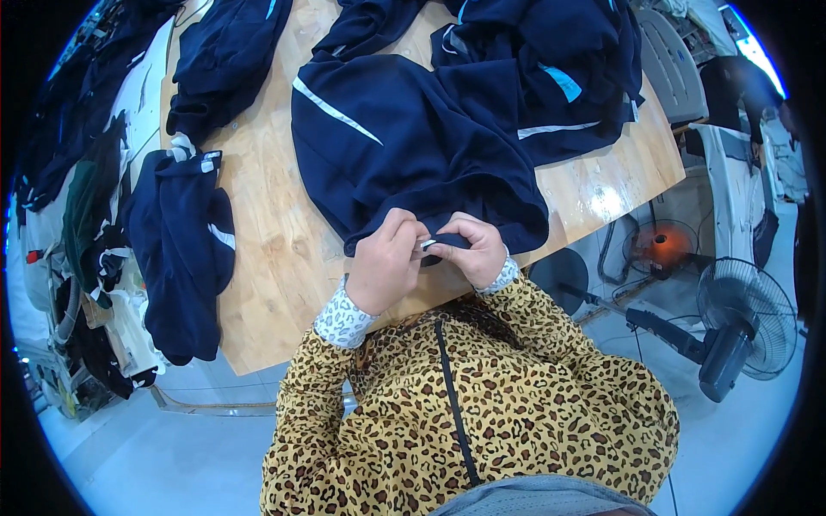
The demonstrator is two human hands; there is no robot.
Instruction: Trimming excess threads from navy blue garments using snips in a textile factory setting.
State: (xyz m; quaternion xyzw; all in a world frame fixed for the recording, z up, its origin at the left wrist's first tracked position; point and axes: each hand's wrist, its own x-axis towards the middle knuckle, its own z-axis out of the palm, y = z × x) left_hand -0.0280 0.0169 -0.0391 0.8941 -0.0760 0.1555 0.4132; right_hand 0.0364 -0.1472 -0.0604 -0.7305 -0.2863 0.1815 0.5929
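Observation:
A navy garment (404,146) with white slanted insets lies bunched on the wooden table in front of me. At its near edge, my left hand (390,258) is closed in a pinch. My right hand (473,249) pinches the same edge just beside it, thumb and forefinger together. Between the fingertips of both hands shows a small white piece (427,244), perhaps a tag or strip; its kind is too small to make out. The fingertips of my left hand are partly hidden behind its knuckles.
More navy garments lie around the wooden table (275,181): a folded one (182,249) at the left and a heap (568,86) at the far right with light-blue patches. A black fan (744,318) and an orange-centred fan (664,245) stand at the right, near a grey chair (671,64).

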